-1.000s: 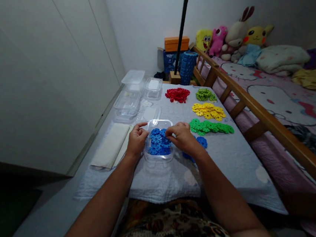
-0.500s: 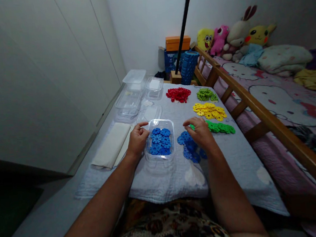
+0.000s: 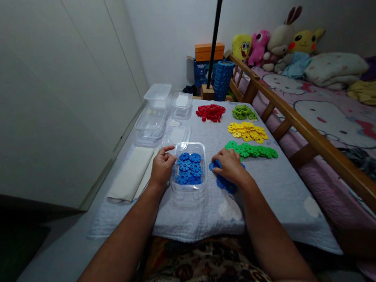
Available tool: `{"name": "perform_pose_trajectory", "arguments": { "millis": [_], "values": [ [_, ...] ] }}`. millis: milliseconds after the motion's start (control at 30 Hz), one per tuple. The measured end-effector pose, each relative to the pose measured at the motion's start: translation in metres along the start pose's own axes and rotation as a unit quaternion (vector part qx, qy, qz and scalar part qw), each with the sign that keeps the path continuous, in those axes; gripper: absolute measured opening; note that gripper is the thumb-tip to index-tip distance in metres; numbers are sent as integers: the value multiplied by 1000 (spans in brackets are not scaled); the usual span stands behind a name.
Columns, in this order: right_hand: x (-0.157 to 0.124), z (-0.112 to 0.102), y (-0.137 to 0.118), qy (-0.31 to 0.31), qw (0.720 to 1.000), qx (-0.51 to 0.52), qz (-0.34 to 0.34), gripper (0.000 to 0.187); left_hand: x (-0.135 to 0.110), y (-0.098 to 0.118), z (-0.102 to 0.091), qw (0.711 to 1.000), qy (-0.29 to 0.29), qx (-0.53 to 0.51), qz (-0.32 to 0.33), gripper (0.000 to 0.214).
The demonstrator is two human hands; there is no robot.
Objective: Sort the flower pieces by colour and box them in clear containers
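Observation:
A clear plastic container (image 3: 205,166) stands in front of me with several blue flower-shaped discs (image 3: 189,167) lying inside. My left hand (image 3: 163,169) is at its left wall, thumb and forefinger closed on the rim. To the right of the container, my right hand (image 3: 227,166) is down on a loose pile of blue discs (image 3: 226,186), covering much of it. Its thumb and fingertips close on a blue disc at the pile's left edge. A row of green discs (image 3: 255,150) lies just beyond that hand.
Farther back lie yellow discs (image 3: 247,132), light green pieces (image 3: 244,112) and red pieces (image 3: 211,112). Other clear containers (image 3: 151,120) and a lid (image 3: 177,135) stand at the back left, with a folded beige cloth (image 3: 130,175) nearer. A wooden bed rail (image 3: 301,125) borders the right side.
My right hand has lowered onto the blue pile, and its fingers have closed on a disc. My left hand stays at the container. The whole view has shifted slightly.

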State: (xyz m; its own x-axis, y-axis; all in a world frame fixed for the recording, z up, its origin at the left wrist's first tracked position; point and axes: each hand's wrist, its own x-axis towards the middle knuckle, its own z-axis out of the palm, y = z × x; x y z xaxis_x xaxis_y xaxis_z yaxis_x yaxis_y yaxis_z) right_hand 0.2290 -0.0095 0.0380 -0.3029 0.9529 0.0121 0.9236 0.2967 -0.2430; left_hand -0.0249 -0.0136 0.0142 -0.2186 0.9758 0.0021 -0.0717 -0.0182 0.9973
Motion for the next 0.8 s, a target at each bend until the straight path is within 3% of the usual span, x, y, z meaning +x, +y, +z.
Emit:
{"name": "perform_pose_trajectory", "arguments": {
  "millis": [200,367,500,600,700,800],
  "values": [
    [4,4,0,28,999,36,18,19,1,-1,0,1000,3,2,4,43],
    [6,1,2,43,991,127,14,8,0,-1,0,1000,-2,0,-1,44],
    [6,-3,7,66,969,238,3,7,0,0,0,1000,-1,0,2,44],
    [5,-11,8,129,946,298,9,5,0,0,0,1000,-2,-1,0,44],
    [3,-19,-1,166,926,339,-9,8,1,0,0,1000,-2,-1,1,44],
    [-1,-24,-21,130,933,330,-60,8,1,-1,0,1000,0,0,4,44]
  ]
}}
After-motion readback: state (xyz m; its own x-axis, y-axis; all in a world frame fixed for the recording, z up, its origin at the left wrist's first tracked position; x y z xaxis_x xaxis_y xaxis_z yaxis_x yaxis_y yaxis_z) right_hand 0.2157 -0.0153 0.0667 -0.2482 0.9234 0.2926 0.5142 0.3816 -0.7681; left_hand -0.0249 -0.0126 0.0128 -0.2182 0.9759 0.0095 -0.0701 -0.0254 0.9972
